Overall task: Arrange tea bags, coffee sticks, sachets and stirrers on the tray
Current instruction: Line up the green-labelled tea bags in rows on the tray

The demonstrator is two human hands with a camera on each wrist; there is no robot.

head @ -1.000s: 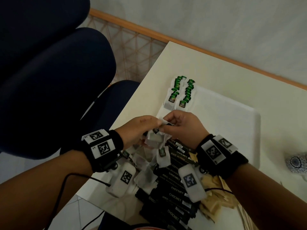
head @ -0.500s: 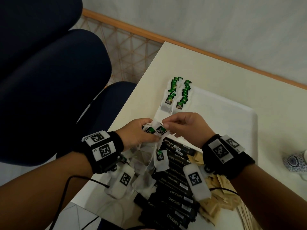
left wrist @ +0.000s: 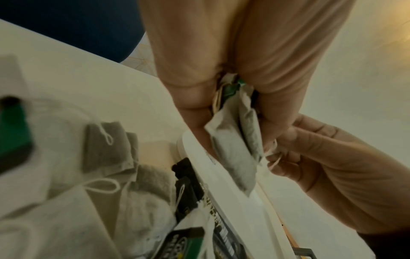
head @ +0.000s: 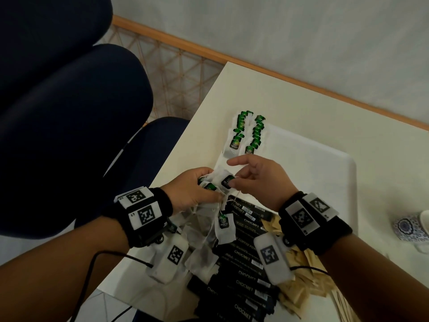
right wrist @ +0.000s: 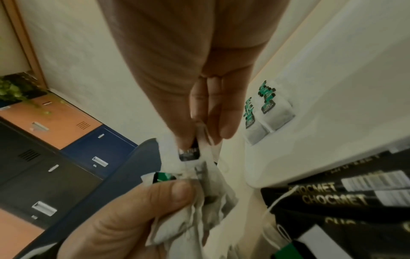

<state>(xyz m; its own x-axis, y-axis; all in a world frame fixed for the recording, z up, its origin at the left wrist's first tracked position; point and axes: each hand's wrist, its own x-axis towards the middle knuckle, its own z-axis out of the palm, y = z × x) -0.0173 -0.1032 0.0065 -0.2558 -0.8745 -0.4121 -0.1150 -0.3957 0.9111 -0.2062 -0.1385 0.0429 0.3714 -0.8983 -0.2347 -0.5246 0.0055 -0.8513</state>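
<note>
My left hand (head: 204,185) grips a bunch of white tea bags (left wrist: 233,150) with green tags, just off the near left corner of the white tray (head: 325,173). My right hand (head: 233,181) pinches the tag of one tea bag (right wrist: 189,154) in that bunch, its index finger stretched out above. Another tea bag (head: 224,228) dangles below on its string. Two neat rows of green-tagged tea bags (head: 246,133) lie at the tray's left end. Black coffee sticks (head: 246,254), brown sachets (head: 299,289) and wooden stirrers (head: 343,305) are heaped on the table nearer to me.
More loose tea bags (head: 199,256) lie under my left wrist by the table's (head: 278,94) left edge. A patterned cup (head: 411,228) stands at the far right. Dark blue chairs (head: 69,112) fill the left. The rest of the tray is bare.
My hands have drawn slightly apart, and the right one now pinches a single tag with its index finger extended. One tea bag has dropped lower on its string.
</note>
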